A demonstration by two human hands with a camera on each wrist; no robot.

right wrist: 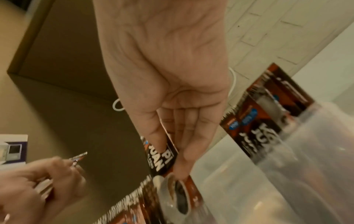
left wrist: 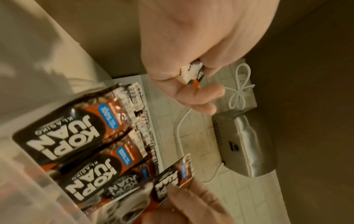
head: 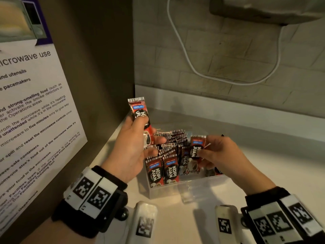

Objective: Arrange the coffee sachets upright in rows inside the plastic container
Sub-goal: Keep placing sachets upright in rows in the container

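Most of the job looks done. Many Kopi Juan coffee sachets (head: 162, 170) already stand in rows inside the clear plastic container (head: 186, 189). The left hand (head: 130, 148) grips one sachet (head: 139, 114), held up above the rows. The right hand (head: 219, 155) pinches another sachet (head: 197, 147), right over the rows. Both must still go in.

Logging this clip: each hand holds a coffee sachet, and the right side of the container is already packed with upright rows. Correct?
Not quite. The packed upright rows fill the left side of the plastic container, as the head view shows. The left hand and right hand do each hold a sachet.
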